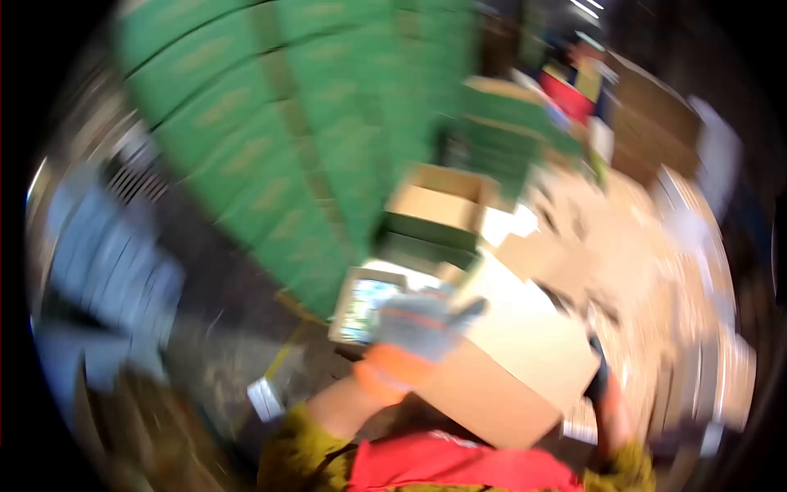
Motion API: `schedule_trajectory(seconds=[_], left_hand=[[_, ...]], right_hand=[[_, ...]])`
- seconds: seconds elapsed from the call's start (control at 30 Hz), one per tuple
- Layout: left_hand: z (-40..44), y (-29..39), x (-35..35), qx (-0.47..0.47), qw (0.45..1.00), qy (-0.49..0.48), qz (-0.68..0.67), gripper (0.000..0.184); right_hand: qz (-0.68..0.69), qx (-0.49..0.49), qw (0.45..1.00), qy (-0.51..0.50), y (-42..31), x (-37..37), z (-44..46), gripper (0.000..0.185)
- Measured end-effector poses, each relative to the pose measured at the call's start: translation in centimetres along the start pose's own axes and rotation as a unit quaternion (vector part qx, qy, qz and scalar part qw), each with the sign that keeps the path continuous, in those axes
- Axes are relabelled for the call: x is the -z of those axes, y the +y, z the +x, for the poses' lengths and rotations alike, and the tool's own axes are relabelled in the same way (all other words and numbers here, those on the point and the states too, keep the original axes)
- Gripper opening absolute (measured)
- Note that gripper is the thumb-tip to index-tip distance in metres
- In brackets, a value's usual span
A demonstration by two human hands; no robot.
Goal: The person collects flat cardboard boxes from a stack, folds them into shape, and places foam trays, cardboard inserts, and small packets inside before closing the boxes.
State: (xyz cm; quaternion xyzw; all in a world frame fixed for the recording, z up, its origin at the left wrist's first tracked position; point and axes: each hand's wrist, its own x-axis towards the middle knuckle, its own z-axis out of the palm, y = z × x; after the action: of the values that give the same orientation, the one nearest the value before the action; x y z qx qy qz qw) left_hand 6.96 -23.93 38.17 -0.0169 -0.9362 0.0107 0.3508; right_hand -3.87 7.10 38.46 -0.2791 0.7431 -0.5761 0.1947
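My left hand [418, 328], in a grey and orange glove, is over the left edge of a large brown cardboard box [492, 394], its thumb spread apart from the fingers. Beside it on the left is a small open box [351, 312] with blue and white items inside. My right hand [602, 373], in a dark and orange glove, is at the right side of the large box; its fingers are mostly hidden and blurred. Just beyond the large box stands an open green box [434, 217] with a brown interior.
Tall stacked green boxes [270, 148] rise at the left and ahead. Flat brown cardboard [590, 230] lies at the right. A person [582, 70] is at the upper right. Bluish stacks [115, 271] stand at the far left, across the dark floor [221, 320].
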Motion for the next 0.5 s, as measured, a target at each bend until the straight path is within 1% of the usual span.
schedule_trajectory(seconds=[0.03,0.07,0.1,0.13,0.17,0.2,0.23,0.27,0.3,0.33,0.37,0.4,0.43,0.47,0.5], left_hand=[[1.3,1.3,1.9,0.034,0.999,0.029,0.002,0.033],[2.6,1.2,2.3,-0.020,0.988,0.118,-0.094,0.026],[1.7,0.7,0.1,0.104,0.940,0.125,-0.299,0.026],[0.5,-0.1,-2.8,0.205,0.839,0.141,-0.484,0.032],[-0.7,-0.8,-5.6,0.293,0.681,0.204,-0.639,0.037],[-1.6,-1.3,-8.1,0.325,0.590,0.172,-0.719,0.038],[-2.7,-1.6,-9.4,0.333,0.549,0.096,-0.761,0.040],[-3.3,-1.4,-10.3,0.340,0.517,0.036,-0.784,0.041],[-3.4,-1.6,-10.8,0.348,0.491,-0.021,-0.799,0.042],[-3.3,-1.7,-10.9,0.360,0.464,-0.072,-0.806,0.044],[-2.3,-2.1,-10.7,0.369,0.436,-0.130,-0.811,0.045],[-1.2,-2.0,-10.2,0.377,0.416,-0.180,-0.807,0.047],[-0.3,-1.8,-9.6,0.387,0.413,-0.221,-0.795,0.048],[0.3,-1.5,-9.2,0.390,0.453,-0.241,-0.765,0.050],[1.0,-1.5,-9.5,0.323,0.618,-0.252,-0.671,0.047]], right_hand=[[0.254,-0.077,0.964,-0.003,1.2,0.8,0.0,0.055],[0.482,-0.132,0.866,-0.013,2.5,1.4,-0.4,0.054],[0.617,-0.160,0.770,-0.020,3.5,1.8,-0.7,0.054],[0.601,-0.116,0.790,0.011,3.4,1.7,-0.4,0.054],[0.370,0.035,0.924,0.093,1.9,1.2,-0.6,0.055],[0.244,0.009,0.963,0.117,0.8,1.1,-2.0,0.055],[0.065,0.103,0.988,0.098,0.7,0.3,-2.9,0.053],[-0.108,0.199,0.968,0.112,0.5,-0.4,-3.9,0.051],[-0.171,0.188,0.963,0.095,2.1,-1.7,-4.8,0.050],[-0.283,0.191,0.940,0.027,4.7,-2.6,-5.7,0.051],[-0.272,0.205,0.940,0.002,7.5,-3.8,-6.8,0.055],[-0.263,0.222,0.939,-0.017,9.0,-4.6,-7.4,0.059],[-0.221,0.189,0.956,0.029,9.8,-4.8,-8.5,0.065],[-0.170,0.155,0.971,0.068,10.0,-4.9,-9.6,0.072],[-0.120,0.122,0.979,0.112,10.3,-5.0,-10.7,0.078]])
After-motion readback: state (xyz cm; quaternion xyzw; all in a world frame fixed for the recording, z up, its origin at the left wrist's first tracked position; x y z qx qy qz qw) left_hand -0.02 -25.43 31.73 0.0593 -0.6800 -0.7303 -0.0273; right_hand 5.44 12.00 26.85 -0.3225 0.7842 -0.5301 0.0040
